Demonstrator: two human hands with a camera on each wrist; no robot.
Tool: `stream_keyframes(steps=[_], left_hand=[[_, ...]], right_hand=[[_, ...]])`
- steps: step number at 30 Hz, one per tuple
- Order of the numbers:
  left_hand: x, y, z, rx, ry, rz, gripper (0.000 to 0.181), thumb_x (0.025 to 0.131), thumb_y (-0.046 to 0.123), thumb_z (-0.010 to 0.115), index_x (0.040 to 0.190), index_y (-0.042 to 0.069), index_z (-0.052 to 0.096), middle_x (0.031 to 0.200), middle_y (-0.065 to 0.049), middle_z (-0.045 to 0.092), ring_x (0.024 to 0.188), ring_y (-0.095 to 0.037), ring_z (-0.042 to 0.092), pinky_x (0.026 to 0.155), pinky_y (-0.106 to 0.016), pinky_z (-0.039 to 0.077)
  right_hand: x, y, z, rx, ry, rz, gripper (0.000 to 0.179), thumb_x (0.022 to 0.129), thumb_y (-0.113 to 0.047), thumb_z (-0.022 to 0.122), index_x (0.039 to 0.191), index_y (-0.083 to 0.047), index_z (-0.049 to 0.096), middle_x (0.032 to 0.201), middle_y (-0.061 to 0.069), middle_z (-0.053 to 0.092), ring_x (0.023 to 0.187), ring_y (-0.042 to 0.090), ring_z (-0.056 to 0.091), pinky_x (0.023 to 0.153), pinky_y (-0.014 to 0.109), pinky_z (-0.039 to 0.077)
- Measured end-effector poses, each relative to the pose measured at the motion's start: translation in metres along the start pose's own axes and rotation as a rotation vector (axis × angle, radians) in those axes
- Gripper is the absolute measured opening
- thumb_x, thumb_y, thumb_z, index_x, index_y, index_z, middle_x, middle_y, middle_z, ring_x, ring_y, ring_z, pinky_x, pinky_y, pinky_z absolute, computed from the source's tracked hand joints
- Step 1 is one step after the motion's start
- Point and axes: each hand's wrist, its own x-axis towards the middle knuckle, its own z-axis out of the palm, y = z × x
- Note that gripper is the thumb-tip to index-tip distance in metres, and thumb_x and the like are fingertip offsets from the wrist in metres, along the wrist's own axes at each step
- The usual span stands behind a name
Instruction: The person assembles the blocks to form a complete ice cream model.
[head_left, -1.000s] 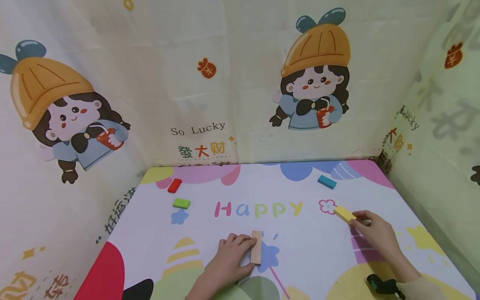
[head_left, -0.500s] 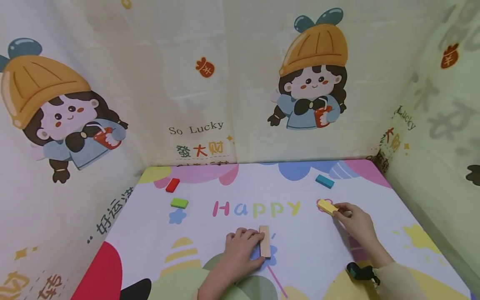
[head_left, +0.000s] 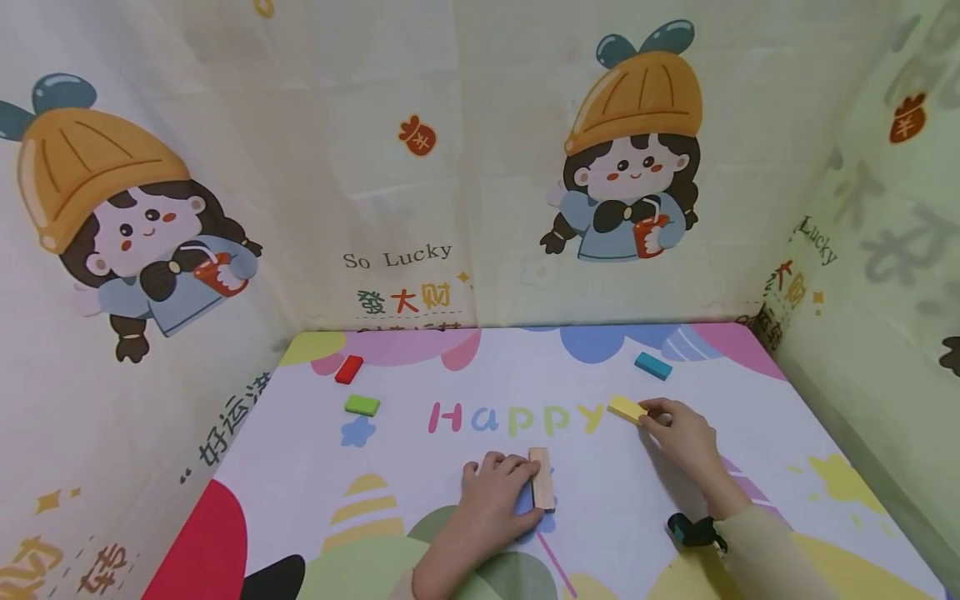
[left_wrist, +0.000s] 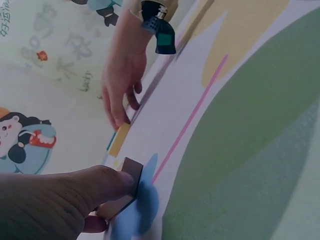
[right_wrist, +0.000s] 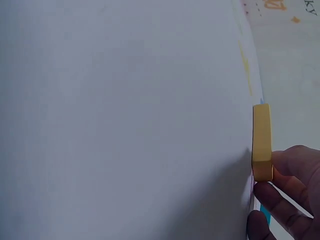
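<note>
My left hand [head_left: 491, 500] grips a plain wooden block [head_left: 542, 479] by its two ends, fingers at the far end and thumb at the near end. It lies over the printed blue flower; whether it touches the table I cannot tell. The left wrist view shows the thumb pressed on the end of this wooden block [left_wrist: 118, 206]. With thumb and fingertips my right hand [head_left: 684, 440] pinches one end of a yellow block [head_left: 624, 408] just right of the printed "Happy". In the right wrist view the yellow block [right_wrist: 262, 132] points away from the fingers, held above the table.
A red block [head_left: 349, 369] and a green block [head_left: 362, 405] lie at the back left of the table [head_left: 450, 371]. A blue block [head_left: 653, 366] lies at the back right, behind the yellow one. Printed cloth walls [head_left: 495, 192] stand behind and at both sides.
My right hand has carried the yellow block leftward, off the printed pink flower toward "Happy". My left hand has shifted the wooden block a little to the right and away from me.
</note>
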Motion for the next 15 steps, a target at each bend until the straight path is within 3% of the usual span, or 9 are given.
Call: stream_keyframes(steps=[15], left_hand=[[0.001, 0.006, -0.001, -0.014, -0.042, -0.042, 0.060, 0.085, 0.050, 0.079, 0.139, 0.028, 0.065, 0.130, 0.008, 0.066, 0.119, -0.023, 0.052, 0.094, -0.063, 0.043]], right_hand=[[0.014, -0.032, 0.031, -0.010, 0.021, -0.075, 0.035, 0.096, -0.027, 0.070, 0.126, -0.010, 0.072, 0.118, 0.014, 0.073, 0.097, 0.032, 0.066, 0.086, 0.059, 0.039]])
